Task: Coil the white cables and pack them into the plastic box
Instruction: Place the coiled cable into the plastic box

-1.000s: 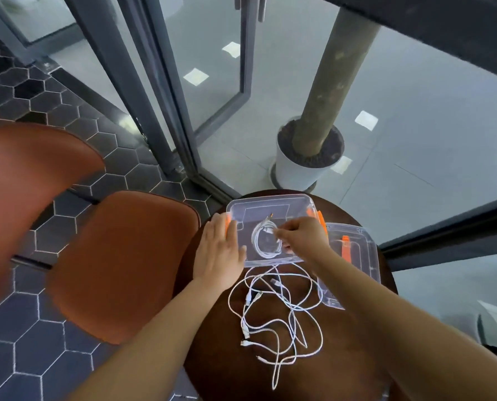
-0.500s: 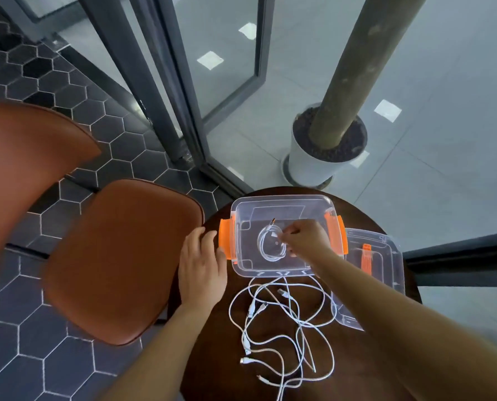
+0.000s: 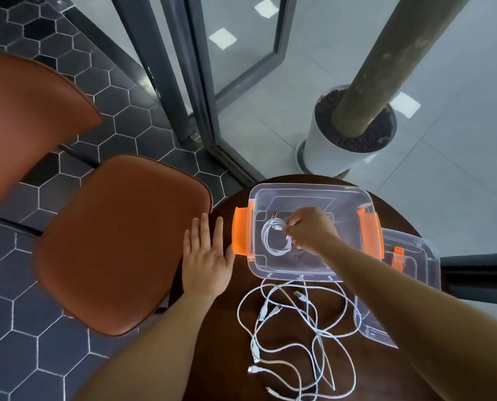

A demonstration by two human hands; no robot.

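Note:
A clear plastic box [image 3: 311,191] with orange side latches stands on the round dark table [image 3: 218,357]. A coiled white cable [image 3: 273,237] lies on the box floor. My right hand [image 3: 311,228] reaches into the box, its fingertips pinched on the coil's right side. My left hand [image 3: 205,256] lies flat and open on the table's left edge, just left of the box's orange latch. A loose tangle of white cables [image 3: 296,337] lies on the table in front of the box, under my right forearm.
The clear lid [image 3: 415,264] with an orange clip lies right of the box, partly under my right arm. A brown chair seat [image 3: 117,241] stands close to the table's left edge. A white planter [image 3: 337,151] with a trunk stands beyond the table behind glass.
My left hand slid off the box's left latch down to the table edge and flattened. My right hand stayed on the coil inside the box. The camera view shifted left.

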